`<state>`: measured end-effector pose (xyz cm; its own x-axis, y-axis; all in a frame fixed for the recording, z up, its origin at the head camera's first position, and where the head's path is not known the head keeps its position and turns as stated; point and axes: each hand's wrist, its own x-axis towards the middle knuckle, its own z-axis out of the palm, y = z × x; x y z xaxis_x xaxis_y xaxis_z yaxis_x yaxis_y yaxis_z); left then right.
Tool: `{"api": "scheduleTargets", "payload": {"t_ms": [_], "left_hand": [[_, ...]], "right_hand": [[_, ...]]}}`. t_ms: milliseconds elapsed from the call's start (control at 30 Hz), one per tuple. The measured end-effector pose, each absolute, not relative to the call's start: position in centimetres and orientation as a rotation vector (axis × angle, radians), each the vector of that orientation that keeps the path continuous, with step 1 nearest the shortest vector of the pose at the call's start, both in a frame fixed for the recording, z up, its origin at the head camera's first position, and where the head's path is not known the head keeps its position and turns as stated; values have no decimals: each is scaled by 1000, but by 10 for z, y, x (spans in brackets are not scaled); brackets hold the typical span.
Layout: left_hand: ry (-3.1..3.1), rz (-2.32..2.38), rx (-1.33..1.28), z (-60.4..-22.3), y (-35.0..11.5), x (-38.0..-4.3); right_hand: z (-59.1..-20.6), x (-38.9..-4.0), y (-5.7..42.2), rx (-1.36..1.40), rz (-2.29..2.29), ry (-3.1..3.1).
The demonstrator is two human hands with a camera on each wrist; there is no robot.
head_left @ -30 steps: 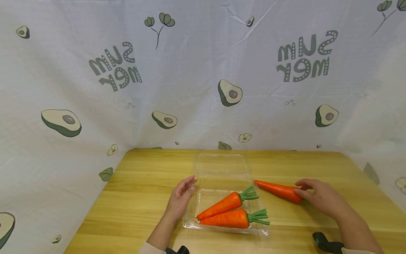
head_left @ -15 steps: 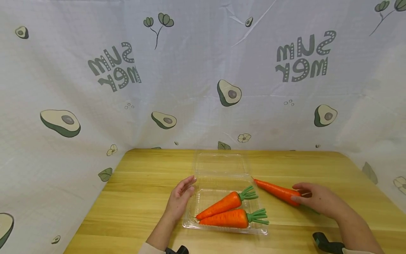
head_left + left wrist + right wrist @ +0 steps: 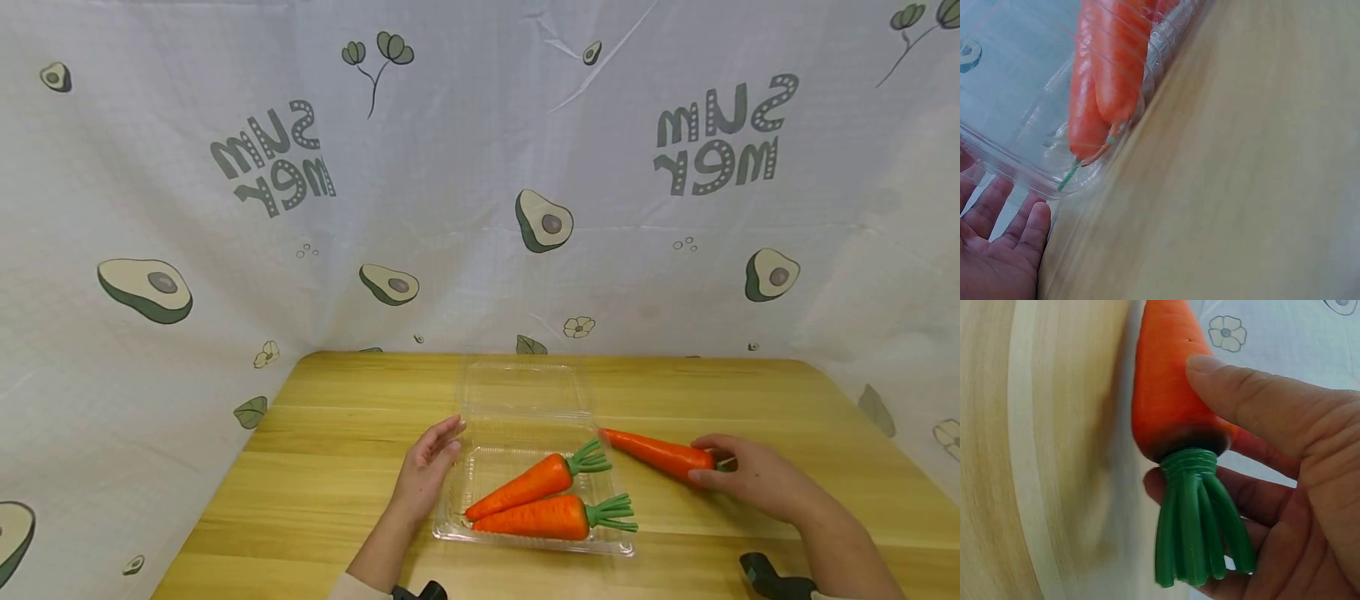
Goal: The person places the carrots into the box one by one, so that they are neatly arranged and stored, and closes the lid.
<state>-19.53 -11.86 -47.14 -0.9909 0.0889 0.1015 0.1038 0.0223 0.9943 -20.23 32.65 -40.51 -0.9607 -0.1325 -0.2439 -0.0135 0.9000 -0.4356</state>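
Observation:
In the head view, my right hand (image 3: 761, 477) pinches the thick end of an orange carrot (image 3: 648, 451) on the right, whose tip points left toward a clear plastic clamshell box (image 3: 536, 547). Up close in the right wrist view, the thumb lies on the carrot (image 3: 1169, 387) and the other fingers are behind it; its green top (image 3: 1191, 512) hangs free. Two more carrots (image 3: 536, 518) lie side by side in the box, green tops over its right side. My left hand (image 3: 425, 479) stands at the box's left side, its relaxed fingers (image 3: 1034, 228) right at the rim.
The box's lid (image 3: 525, 388) is folded back flat on the wooden table (image 3: 337, 483). White cloth (image 3: 450, 167) printed with avocados hangs behind the table and along both sides.
My right hand has shifted slightly left along with a small turn of the carrot, whose green top now shows between the fingers. The left hand, box and other carrots stay in place.

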Motion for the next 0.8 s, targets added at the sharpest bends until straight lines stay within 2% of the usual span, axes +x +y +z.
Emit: {"api": "scheduleTargets", "payload": {"t_ms": [633, 800], "left_hand": [[-2242, -2176, -209, -473, -118, -195], [-2250, -2162, -209, -474, -119, -197]], "right_hand": [[-374, -195, 324, -30, -558, 3071], [-362, -190, 308, -113, -634, 3100]]}}
